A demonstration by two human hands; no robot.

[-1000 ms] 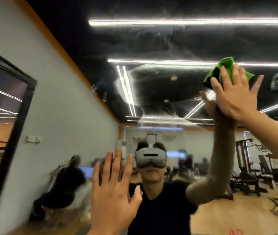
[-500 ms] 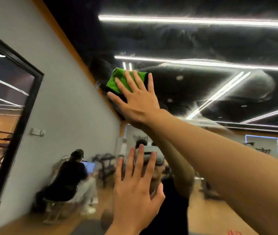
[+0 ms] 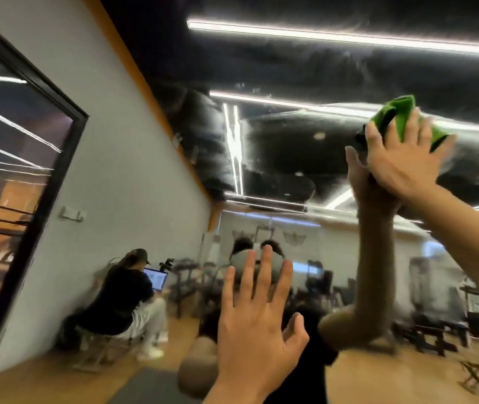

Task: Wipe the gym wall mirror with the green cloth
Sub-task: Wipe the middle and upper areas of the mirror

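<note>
The left hand (image 3: 257,325) is nearest, low in the middle of the frame, raised with its back to the camera, fingers straight and spread wide, thumb out to the right; it holds nothing, and whether the palm touches the glass cannot be told. The right hand (image 3: 401,161) reaches up into the upper right, fingers straight and fanned, pressing flat on the cloth (image 3: 401,112) rather than gripping it. The cloth is green and bunched, and it shows above and to the right of the fingertips, pinned against the mirror (image 3: 276,147). Just left of that hand its reflected arm (image 3: 375,258) rises to meet it. Behind the left fingers, the glass shows a grey headset (image 3: 280,271). Further off, at lower left, a seated person (image 3: 129,295) in dark clothes faces a laptop (image 3: 156,279) – blurred. Dark gym machines (image 3: 433,336) stand at lower right on a wood floor. A black-framed pane (image 3: 13,158) fills the left edge, and long light strips (image 3: 320,35) cross the dark ceiling at the top.
</note>
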